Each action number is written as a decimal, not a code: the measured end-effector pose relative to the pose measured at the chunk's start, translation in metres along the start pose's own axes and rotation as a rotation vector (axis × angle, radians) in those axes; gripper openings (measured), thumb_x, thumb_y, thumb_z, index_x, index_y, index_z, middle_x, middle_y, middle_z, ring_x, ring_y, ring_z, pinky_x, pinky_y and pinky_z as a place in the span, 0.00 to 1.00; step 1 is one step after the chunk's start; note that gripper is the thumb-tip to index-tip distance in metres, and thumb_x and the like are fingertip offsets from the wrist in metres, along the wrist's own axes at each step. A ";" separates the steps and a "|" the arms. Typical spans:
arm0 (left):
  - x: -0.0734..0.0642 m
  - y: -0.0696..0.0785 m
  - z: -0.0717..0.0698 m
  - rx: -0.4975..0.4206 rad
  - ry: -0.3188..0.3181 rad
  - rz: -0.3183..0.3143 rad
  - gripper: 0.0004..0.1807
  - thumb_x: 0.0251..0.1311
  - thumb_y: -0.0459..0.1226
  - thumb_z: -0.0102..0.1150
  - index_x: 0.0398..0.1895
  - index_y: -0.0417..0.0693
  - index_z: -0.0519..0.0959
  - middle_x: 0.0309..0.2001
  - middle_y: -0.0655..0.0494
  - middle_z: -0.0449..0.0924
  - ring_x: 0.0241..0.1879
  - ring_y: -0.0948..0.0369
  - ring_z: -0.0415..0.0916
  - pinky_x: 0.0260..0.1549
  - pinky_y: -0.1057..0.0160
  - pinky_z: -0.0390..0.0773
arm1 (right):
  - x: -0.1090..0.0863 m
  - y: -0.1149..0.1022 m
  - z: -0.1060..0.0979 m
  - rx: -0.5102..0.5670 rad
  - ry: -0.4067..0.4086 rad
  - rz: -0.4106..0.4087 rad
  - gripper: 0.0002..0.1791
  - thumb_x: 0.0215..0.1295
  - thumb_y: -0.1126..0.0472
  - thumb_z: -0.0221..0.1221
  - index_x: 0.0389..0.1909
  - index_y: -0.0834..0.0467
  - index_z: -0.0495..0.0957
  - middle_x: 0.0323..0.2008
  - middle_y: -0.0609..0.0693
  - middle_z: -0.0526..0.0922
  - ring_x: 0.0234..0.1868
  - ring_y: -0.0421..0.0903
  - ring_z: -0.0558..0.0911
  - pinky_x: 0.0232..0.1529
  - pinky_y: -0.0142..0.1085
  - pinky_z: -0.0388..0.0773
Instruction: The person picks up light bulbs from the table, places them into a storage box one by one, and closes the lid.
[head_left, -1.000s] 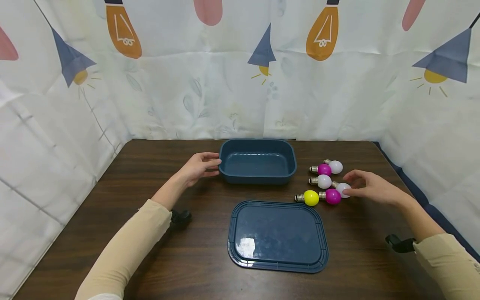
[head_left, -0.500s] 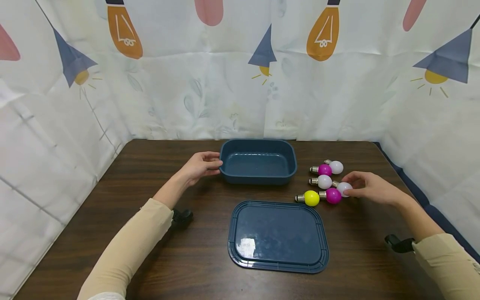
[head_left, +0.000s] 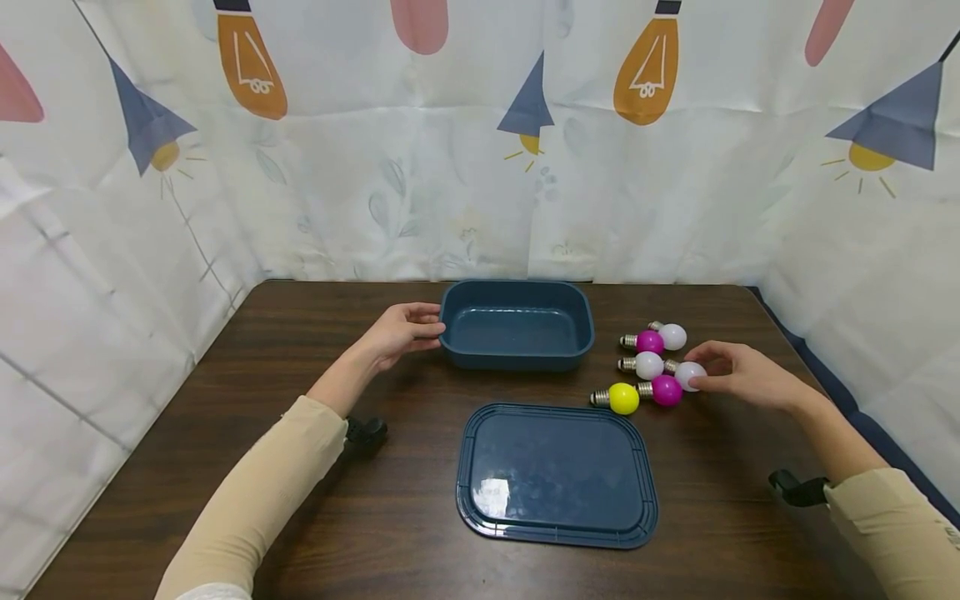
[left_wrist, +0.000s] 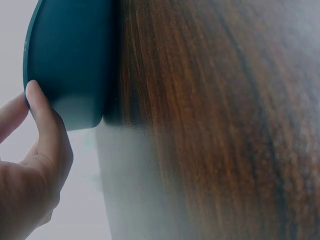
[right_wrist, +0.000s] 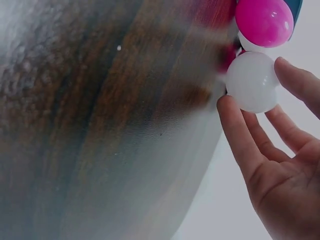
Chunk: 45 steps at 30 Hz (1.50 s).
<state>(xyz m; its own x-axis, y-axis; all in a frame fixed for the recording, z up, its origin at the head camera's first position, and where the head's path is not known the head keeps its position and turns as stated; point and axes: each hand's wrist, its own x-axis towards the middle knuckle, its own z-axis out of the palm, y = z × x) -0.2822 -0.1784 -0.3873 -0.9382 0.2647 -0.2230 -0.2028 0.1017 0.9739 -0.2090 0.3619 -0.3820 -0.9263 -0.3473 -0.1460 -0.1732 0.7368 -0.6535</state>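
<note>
White at its globe, the bulb (head_left: pixel 688 377) pinched by the nearer right hand (head_left: pixel 731 377) sits right of the frame's centre, its screw base pointing left toward the box (head_left: pixel 513 362), whose left end the left hand (head_left: pixel 397 335) touches with fingers loosely spread.

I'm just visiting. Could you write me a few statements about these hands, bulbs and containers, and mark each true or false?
1. The right hand pinches a white bulb. True.
2. Only one hand touches anything. False: the left hand touches the blue box.
3. The flat blue lid lies on the brown table. True.
4. All six bulbs are in the blue box. False: each is outside, to its right.
5. The yellow bulb is the only one of its colour. True.
</note>
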 end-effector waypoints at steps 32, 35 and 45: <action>-0.001 0.000 -0.002 -0.001 -0.023 -0.004 0.31 0.73 0.28 0.57 0.76 0.32 0.61 0.63 0.34 0.66 0.47 0.58 0.79 0.49 0.61 0.84 | -0.004 0.007 -0.006 0.227 0.029 -0.027 0.24 0.75 0.62 0.60 0.66 0.68 0.69 0.60 0.68 0.73 0.49 0.50 0.81 0.47 0.43 0.87; -0.002 0.000 -0.002 0.002 -0.025 -0.005 0.31 0.73 0.28 0.57 0.76 0.32 0.61 0.64 0.34 0.66 0.45 0.59 0.80 0.49 0.61 0.85 | -0.004 0.007 -0.007 0.242 0.038 -0.026 0.24 0.76 0.62 0.60 0.66 0.69 0.69 0.60 0.68 0.73 0.49 0.48 0.82 0.48 0.43 0.86; -0.004 0.000 -0.001 -0.004 -0.020 0.004 0.30 0.72 0.27 0.58 0.75 0.31 0.62 0.53 0.43 0.72 0.41 0.61 0.81 0.46 0.63 0.85 | -0.002 0.004 -0.006 0.268 0.069 -0.036 0.25 0.76 0.60 0.59 0.67 0.68 0.69 0.62 0.67 0.72 0.49 0.42 0.81 0.49 0.42 0.86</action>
<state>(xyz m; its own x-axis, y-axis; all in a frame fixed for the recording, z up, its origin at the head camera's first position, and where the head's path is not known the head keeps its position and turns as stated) -0.2791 -0.1803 -0.3867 -0.9332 0.2844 -0.2198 -0.2002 0.0966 0.9750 -0.2094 0.3687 -0.3798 -0.9432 -0.3238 -0.0741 -0.1206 0.5417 -0.8318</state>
